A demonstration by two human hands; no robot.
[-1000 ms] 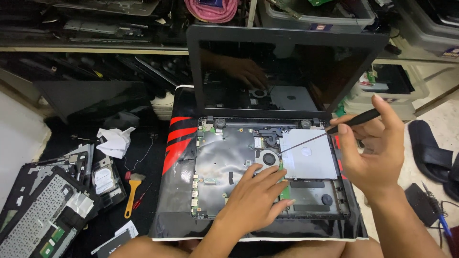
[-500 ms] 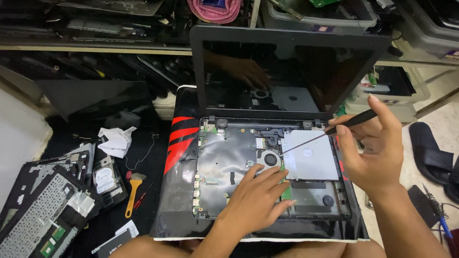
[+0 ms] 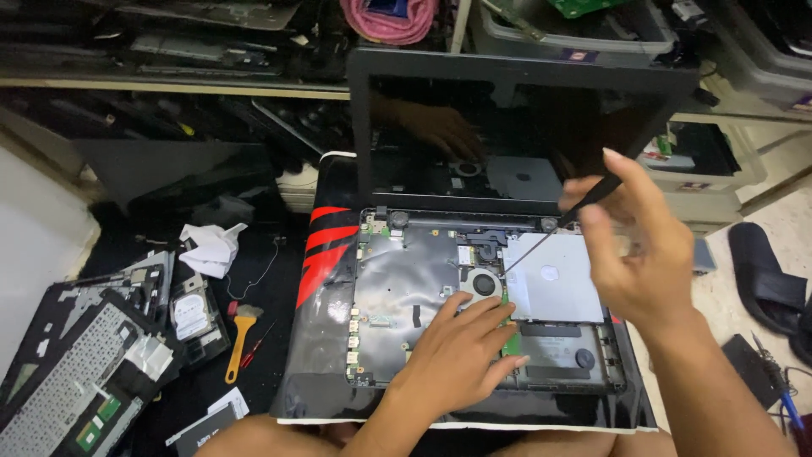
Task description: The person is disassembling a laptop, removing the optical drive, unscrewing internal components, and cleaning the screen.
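Note:
An opened laptop (image 3: 440, 271) lies in front of me with its keyboard cover off, showing the black-shielded board, a round fan and a silver drive plate (image 3: 554, 283). Its dark screen (image 3: 516, 127) stands upright. My left hand (image 3: 461, 355) rests flat on the board's lower middle, fingers spread toward the fan. My right hand (image 3: 643, 254) holds a thin black-handled screwdriver (image 3: 554, 228), its tip down near the fan beside the silver plate.
The laptop sits on a black and red mat (image 3: 326, 254). To the left lie a removed keyboard cover (image 3: 72, 381), a hard drive (image 3: 190, 313), crumpled white paper (image 3: 211, 245) and a small yellow-handled brush (image 3: 239, 338). Cluttered shelves stand behind; a black sandal (image 3: 765, 275) lies right.
The screwdriver has tilted a little steeper as my right hand lifted slightly. My left hand has stayed on the board.

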